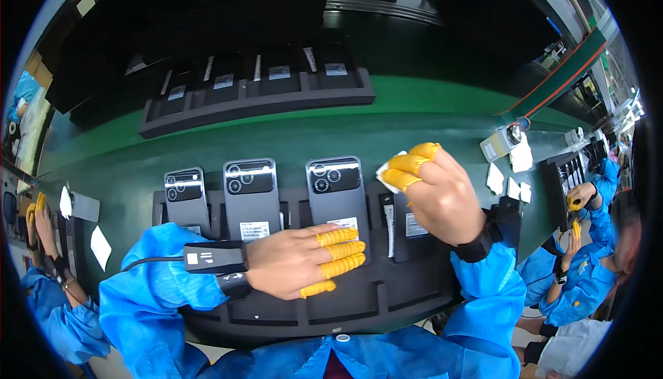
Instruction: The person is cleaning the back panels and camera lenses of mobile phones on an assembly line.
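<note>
Four grey smartphones lie back up in a row in a black tray (336, 329): a left one (188, 206), a second (252, 206), a third (338, 207) and a rightmost one (407, 246). Their upper ends reach past the tray's far edge. Yellow finger cots cover the fingers of my left hand (297, 261), which lies flat and open over the third phone's lower part. Above the rightmost phone, my right hand (442, 192) is closed on a folded white wipe (384, 173). That hand hides the upper end of this phone.
Beyond the green work surface, a long dark tray (262, 106) holds several dark phones with labels. At right stand a dispenser bottle (498, 145) and white wipes (521, 154). A co-worker's hand (582, 194) works far right; another's hand (47, 230) is at far left.
</note>
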Motion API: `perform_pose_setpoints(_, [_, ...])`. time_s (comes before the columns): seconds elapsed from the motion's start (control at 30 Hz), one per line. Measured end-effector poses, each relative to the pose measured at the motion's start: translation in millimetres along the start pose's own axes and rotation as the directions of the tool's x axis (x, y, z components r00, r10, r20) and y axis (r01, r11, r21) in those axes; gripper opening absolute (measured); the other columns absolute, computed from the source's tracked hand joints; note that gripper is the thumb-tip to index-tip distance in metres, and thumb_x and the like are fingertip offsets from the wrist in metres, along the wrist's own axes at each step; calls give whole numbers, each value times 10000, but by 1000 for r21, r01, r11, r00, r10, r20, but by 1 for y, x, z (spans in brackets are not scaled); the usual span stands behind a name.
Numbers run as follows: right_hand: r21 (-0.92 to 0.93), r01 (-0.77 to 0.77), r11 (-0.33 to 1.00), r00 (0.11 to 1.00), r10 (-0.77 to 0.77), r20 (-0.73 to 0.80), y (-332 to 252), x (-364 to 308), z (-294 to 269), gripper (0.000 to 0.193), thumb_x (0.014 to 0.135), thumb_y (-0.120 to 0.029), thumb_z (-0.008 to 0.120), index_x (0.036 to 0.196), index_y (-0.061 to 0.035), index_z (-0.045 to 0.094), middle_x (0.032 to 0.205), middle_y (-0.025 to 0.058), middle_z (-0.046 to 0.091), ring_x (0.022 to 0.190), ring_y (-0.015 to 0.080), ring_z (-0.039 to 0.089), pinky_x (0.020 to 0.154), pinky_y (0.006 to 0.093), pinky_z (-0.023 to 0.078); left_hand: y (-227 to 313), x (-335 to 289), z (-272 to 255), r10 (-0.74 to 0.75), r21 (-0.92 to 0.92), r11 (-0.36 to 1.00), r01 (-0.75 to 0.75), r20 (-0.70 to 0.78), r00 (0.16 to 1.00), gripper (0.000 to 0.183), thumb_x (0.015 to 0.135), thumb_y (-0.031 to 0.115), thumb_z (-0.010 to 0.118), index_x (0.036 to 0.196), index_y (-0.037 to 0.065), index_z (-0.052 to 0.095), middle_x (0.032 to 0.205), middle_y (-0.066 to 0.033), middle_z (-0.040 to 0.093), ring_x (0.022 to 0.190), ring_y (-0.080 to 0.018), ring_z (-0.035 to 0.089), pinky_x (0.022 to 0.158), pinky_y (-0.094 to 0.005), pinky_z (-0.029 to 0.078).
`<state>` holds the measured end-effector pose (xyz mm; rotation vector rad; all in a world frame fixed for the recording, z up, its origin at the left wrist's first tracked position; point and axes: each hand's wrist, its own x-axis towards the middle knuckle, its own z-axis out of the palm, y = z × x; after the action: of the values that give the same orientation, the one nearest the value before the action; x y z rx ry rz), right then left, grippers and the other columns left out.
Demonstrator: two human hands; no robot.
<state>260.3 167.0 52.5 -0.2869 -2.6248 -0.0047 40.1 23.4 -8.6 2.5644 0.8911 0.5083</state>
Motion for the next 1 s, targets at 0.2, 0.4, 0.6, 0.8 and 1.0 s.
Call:
perform_pose_setpoints(0.2, [134, 142, 981, 987, -130, -96, -10, 42, 51, 243, 661, -35, 660, 900, 4, 692, 961, 106, 655, 942, 293, 603, 894, 379, 500, -3, -2, 10, -6, -8, 1000, 6, -102, 995, 496, 902, 298, 613, 1343, 83, 540, 1332, -142, 562, 1273, -293, 514, 1134, -410, 361])
perform_pose_setpoints(0.4, [69, 218, 974, 976, -217, -16, -18, 51, 76, 171, 660, -83, 658, 812, -23, 706, 812, 66, 589, 874, 245, 574, 823, 353, 504, -8, -3, 17, 28, -27, 999, -32, -137, 990, 490, 893, 281, 603, 1316, 42, 543, 1297, -165, 572, 1279, -324, 503, 1129, -411, 363])
perform_pose_setpoints(0.6, [36, 206, 978, 977, -208, 41, -20, 41, 63, 151, 653, -84, 654, 782, -16, 692, 776, 73, 571, 842, 249, 572, 810, 360, 505, -8, -11, 19, 11, -57, 998, -19, -142, 990, 510, 838, 205, 605, 1303, 4, 540, 1310, -174, 561, 1293, -352, 488, 1134, -407, 355])
perform_pose_setpoints(0.8, [32, 71, 997, 981, -76, 181, -25, 26, 38, 130, 652, -56, 648, 771, -19, 684, 799, 79, 589, 826, 254, 576, 798, 372, 515, -4, -11, 16, 16, -34, 999, -21, -149, 989, 541, 780, 139, 601, 1298, -7, 542, 1310, -172, 561, 1298, -346, 485, 1149, -407, 342])
perform_pose_setpoints(1.0, [105, 233, 967, 972, -230, -42, -33, 46, 56, 241, 664, -116, 643, 877, -18, 702, 855, 69, 590, 947, 258, 585, 831, 364, 508, -4, -5, 13, 29, -42, 998, -36, -152, 988, 510, 818, 180, 603, 1290, -3, 548, 1243, -162, 591, 1241, -320, 535, 1140, -407, 361])
